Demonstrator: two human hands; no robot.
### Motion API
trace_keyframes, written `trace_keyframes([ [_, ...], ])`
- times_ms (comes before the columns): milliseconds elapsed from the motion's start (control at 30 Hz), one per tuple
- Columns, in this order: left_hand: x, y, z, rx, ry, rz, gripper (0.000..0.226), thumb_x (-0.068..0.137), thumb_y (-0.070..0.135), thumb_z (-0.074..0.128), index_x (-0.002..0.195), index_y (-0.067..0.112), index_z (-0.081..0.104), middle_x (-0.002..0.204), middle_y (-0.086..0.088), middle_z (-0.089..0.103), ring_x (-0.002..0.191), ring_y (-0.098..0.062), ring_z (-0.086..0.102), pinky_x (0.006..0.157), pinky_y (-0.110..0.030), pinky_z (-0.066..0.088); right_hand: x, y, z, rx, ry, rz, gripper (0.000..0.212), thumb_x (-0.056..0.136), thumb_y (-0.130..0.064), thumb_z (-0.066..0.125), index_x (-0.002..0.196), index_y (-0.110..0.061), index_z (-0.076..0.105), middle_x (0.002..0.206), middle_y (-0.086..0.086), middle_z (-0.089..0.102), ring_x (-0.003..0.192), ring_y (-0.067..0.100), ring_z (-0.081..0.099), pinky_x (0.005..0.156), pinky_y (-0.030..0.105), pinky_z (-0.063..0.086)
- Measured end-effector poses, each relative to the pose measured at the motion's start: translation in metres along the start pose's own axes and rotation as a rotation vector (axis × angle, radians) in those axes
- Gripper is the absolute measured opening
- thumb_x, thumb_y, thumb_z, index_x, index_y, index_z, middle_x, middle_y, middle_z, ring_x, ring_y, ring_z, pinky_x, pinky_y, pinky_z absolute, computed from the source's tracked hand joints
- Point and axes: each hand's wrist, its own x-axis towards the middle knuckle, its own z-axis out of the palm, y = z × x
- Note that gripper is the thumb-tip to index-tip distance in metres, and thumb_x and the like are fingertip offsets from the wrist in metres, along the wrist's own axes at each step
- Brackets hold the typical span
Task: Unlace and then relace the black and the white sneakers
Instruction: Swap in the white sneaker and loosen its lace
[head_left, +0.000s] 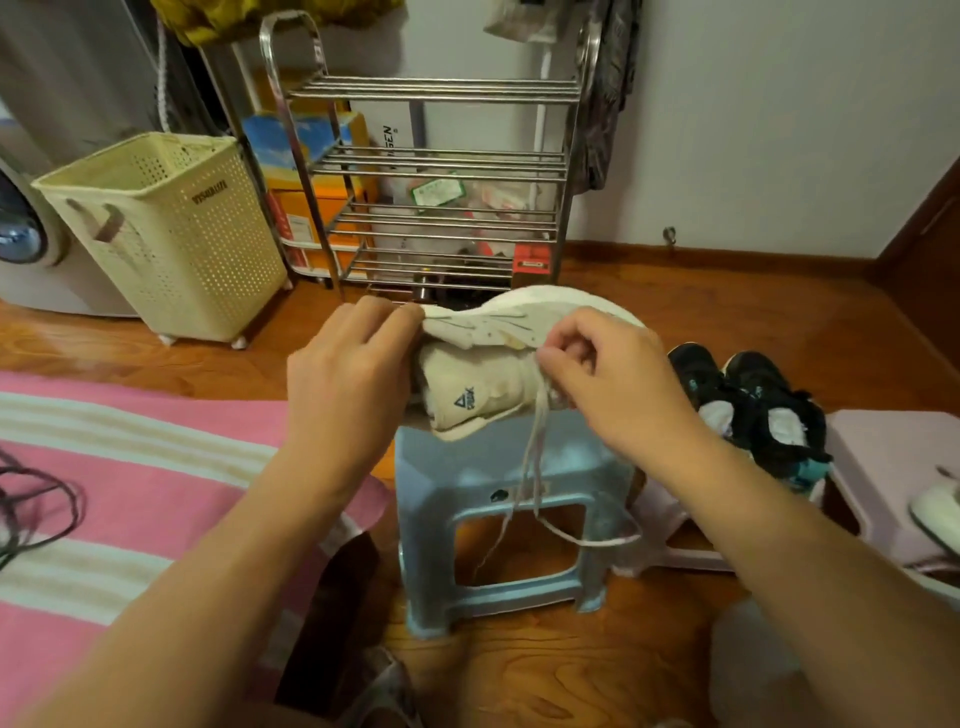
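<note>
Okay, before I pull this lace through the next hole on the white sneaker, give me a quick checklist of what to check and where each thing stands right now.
1. White sneaker supported on the blue stool: ok, though it lies tilted on its side.
2. Left hand steadying the sneaker: ok, it grips the heel end.
3. Right hand holding the lace: ok, fingers pinch it at the shoe.
4. Loose lace free of snags: cannot tell, it hangs down over the stool's front.
5. Which eyelet comes next: cannot tell, the right hand hides it.
6. Black sneakers out of the way: ok, on the floor to the right.
</note>
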Motion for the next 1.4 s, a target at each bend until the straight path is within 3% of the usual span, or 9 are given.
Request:
trace_keyframes([
  [200, -0.008, 0.016, -0.006, 0.036, -0.033, 0.07, 0.013, 0.094, 0.008, 0.061, 0.102, 0.012, 0.07, 0.093, -0.004, 0.067, 0.08, -0.026, 0.057, 0.053, -0.036, 0.038, 0.004, 0.004, 0.012, -0.484, -0.001, -0.005, 0.017, 0.098, -0.037, 0.06, 0.09, -0.022, 0.063, 0.084, -0.006, 0.061, 0.084, 0.02, 0.059, 0.076, 0.037, 0.051],
  [400, -0.007, 0.004, 0.002, -0.012, -0.073, -0.029, 0.02, 0.09, 0.009, 0.056, 0.104, 0.014, 0.07, 0.089, -0.004, 0.066, 0.076, -0.029, 0.06, 0.048, -0.042, 0.043, 0.01, 0.002, -0.011, -0.052, -0.068, 0.156, 0.016, 0.089, -0.011, 0.067, 0.073, -0.013, 0.07, 0.06, -0.009, 0.06, 0.055, 0.001, 0.053, 0.058, 0.016, 0.046],
  [567, -0.008, -0.002, 0.009, -0.055, -0.08, -0.123, 0.018, 0.087, 0.008, 0.057, 0.098, 0.014, 0.07, 0.084, -0.004, 0.064, 0.071, -0.031, 0.06, 0.046, -0.039, 0.044, 0.008, 0.017, -0.033, 0.045, -0.29, 0.233, 0.009, 0.089, -0.013, 0.067, 0.081, -0.009, 0.066, 0.071, 0.004, 0.06, 0.062, 0.012, 0.054, 0.063, 0.031, 0.051],
  [667, -0.01, 0.008, 0.009, -0.023, -0.113, -0.065, 0.014, 0.088, 0.009, 0.057, 0.094, 0.014, 0.068, 0.082, -0.002, 0.061, 0.072, -0.027, 0.055, 0.045, -0.041, 0.042, 0.009, 0.015, -0.022, -0.109, -0.003, 0.071, 0.016, 0.091, -0.029, 0.068, 0.107, -0.026, 0.067, 0.093, -0.009, 0.061, 0.078, 0.003, 0.053, 0.072, 0.023, 0.048],
  [733, -0.011, 0.012, 0.007, 0.003, -0.139, -0.05, 0.014, 0.087, 0.009, 0.057, 0.094, 0.014, 0.067, 0.084, -0.002, 0.062, 0.074, -0.025, 0.054, 0.045, -0.041, 0.042, 0.011, 0.013, -0.011, -0.254, -0.07, -0.084, 0.033, 0.093, -0.033, 0.067, 0.125, -0.028, 0.065, 0.102, -0.012, 0.059, 0.091, 0.006, 0.054, 0.083, 0.028, 0.05],
  [867, -0.015, 0.009, 0.004, 0.008, -0.144, -0.004, 0.019, 0.089, 0.007, 0.056, 0.1, 0.015, 0.068, 0.089, -0.001, 0.064, 0.077, -0.024, 0.056, 0.045, -0.04, 0.043, 0.015, 0.023, 0.002, -0.386, -0.082, -0.249, 0.016, 0.091, -0.016, 0.071, 0.105, -0.018, 0.078, 0.095, -0.004, 0.068, 0.092, 0.015, 0.06, 0.084, 0.037, 0.053],
  [1067, -0.01, 0.008, 0.005, 0.03, -0.179, -0.087, 0.013, 0.081, 0.005, 0.063, 0.088, 0.015, 0.065, 0.079, -0.001, 0.057, 0.071, -0.026, 0.055, 0.042, -0.034, 0.035, 0.022, 0.046, -0.027, -0.269, 0.248, 0.444, 0.014, 0.095, -0.018, 0.054, 0.088, -0.019, 0.067, 0.101, -0.001, 0.066, 0.096, 0.02, 0.06, 0.08, 0.037, 0.051],
  [1200, -0.012, 0.018, 0.002, 0.044, -0.208, -0.003, 0.014, 0.081, 0.009, 0.058, 0.09, 0.016, 0.067, 0.082, -0.001, 0.061, 0.071, -0.024, 0.055, 0.048, -0.025, 0.019, 0.013, 0.036, -0.007, -0.451, 0.041, -0.001, 0.036, 0.099, -0.028, 0.055, 0.135, -0.029, 0.058, 0.128, -0.009, 0.052, 0.122, 0.013, 0.04, 0.097, 0.026, 0.031],
  [1400, -0.014, 0.019, -0.002, 0.03, -0.193, 0.017, 0.015, 0.083, 0.005, 0.066, 0.094, 0.016, 0.068, 0.087, -0.001, 0.064, 0.073, -0.023, 0.054, 0.047, -0.028, 0.027, 0.016, 0.04, 0.003, -0.439, -0.192, -0.321, 0.015, 0.09, -0.017, 0.074, 0.104, -0.018, 0.078, 0.095, -0.005, 0.071, 0.091, 0.014, 0.062, 0.085, 0.039, 0.055],
])
